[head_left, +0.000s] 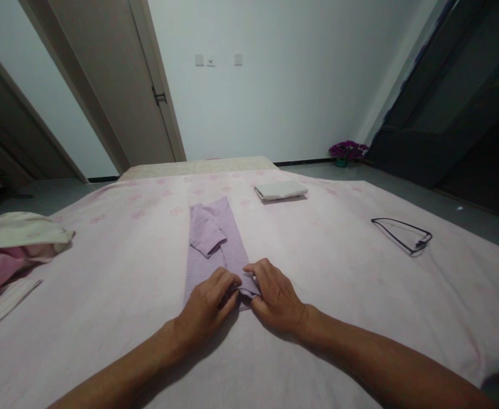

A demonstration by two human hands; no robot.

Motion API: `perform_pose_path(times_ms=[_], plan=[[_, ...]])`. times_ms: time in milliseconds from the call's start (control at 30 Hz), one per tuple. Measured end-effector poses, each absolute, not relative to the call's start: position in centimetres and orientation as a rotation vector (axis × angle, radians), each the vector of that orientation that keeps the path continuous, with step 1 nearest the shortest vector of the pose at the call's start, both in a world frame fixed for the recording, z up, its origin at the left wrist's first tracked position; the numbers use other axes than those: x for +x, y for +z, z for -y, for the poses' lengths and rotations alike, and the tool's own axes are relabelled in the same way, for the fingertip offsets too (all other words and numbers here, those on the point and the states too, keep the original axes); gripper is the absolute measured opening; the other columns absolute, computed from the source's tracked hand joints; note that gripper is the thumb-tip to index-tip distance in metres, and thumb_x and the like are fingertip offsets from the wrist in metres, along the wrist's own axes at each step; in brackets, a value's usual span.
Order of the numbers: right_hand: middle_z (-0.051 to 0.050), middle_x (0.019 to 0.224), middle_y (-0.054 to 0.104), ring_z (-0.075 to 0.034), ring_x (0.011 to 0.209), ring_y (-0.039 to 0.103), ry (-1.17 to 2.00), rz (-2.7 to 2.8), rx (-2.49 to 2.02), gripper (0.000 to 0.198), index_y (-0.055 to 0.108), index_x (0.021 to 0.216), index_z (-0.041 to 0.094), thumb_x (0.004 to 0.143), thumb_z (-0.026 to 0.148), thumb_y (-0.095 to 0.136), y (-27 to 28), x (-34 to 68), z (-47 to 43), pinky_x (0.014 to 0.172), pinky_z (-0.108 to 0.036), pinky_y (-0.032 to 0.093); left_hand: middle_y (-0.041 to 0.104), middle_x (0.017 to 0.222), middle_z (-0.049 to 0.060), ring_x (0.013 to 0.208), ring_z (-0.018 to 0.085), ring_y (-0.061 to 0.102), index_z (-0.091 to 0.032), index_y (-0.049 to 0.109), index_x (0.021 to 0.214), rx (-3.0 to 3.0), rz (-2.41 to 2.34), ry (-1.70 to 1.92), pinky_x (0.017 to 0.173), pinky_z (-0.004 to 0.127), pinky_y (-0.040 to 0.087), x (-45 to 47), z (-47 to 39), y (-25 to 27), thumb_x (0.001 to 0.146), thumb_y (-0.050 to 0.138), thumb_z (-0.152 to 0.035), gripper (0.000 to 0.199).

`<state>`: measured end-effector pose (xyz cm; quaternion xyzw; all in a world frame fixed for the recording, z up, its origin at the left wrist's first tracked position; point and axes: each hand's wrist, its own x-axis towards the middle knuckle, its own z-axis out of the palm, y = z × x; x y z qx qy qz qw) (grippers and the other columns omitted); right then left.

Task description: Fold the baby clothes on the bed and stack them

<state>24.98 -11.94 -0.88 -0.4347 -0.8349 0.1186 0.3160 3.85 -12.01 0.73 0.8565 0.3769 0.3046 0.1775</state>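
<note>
Both forearms come in from the bottom edge & angle inward, meeting near center. Left hand: palm down, knuckles up, fingers curled, tips pinched together toward the right hand. Right hand: palm down too, wrist slightly bent, thumb & forefinger pinched, other fingers curled. Hands sit just beside each other, fingertips nearly touching. Sleeves bare.

On the bed: shirt before me at centre, folded cloth behind-right, hanger far right, clothes pile left
</note>
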Motion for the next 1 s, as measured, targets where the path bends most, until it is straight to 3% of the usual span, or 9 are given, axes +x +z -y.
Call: perform_pose_path(times_ms=[300, 533, 733, 1000], plan=[[-0.004, 0.088, 0.052, -0.021, 0.080, 0.046, 0.258, 2.419, -1.052, 0.028, 0.048, 0.085, 0.022, 0.063, 0.006, 0.049, -0.8, 26.1, 11.5, 0.071, -0.033, 0.038, 0.061, 0.088, 0.005, 0.081, 0.021, 0.054, -0.020, 0.061, 0.093, 2.734, -1.150, 0.536, 0.073, 0.035, 0.043, 3.4, 12.3, 0.0, 0.086, 0.052, -0.009, 0.015], [-0.002, 0.084, 0.057, -0.018, 0.078, 0.050, 0.376, 2.531, -0.947, 0.033, 0.056, 0.087, 0.021, 0.059, 0.005, 0.049, 0.4, 27.2, 10.6, 0.073, -0.032, 0.037, 0.063, 0.092, 0.005, 0.087, 0.022, 0.054, -0.021, 0.063, 0.097, 2.694, -1.148, 0.438, 0.079, 0.038, 0.042, 2.8, 12.3, 1.1, 0.085, 0.055, -0.012, 0.017], [0.000, 0.084, 0.061, -0.016, 0.078, 0.053, 0.473, 2.504, -0.951, 0.013, 0.060, 0.086, 0.021, 0.078, 0.012, 0.056, 0.8, 27.4, 10.4, 0.075, -0.030, 0.039, 0.062, 0.092, 0.005, 0.087, 0.023, 0.054, -0.021, 0.063, 0.095, 2.731, -1.197, 0.503, 0.081, 0.040, 0.041, 3.7, 13.0, 1.1, 0.087, 0.059, -0.021, 0.009], [-0.001, 0.083, 0.062, -0.017, 0.077, 0.053, 0.322, 2.551, -0.873, 0.012, 0.062, 0.088, 0.021, 0.081, 0.013, 0.057, 0.2, 27.4, 10.3, 0.074, -0.031, 0.039, 0.061, 0.086, 0.004, 0.081, 0.021, 0.054, -0.020, 0.061, 0.088, 2.818, -1.257, 0.499, 0.076, 0.037, 0.042, 4.8, 12.8, -0.1, 0.090, 0.056, -0.018, 0.006]])
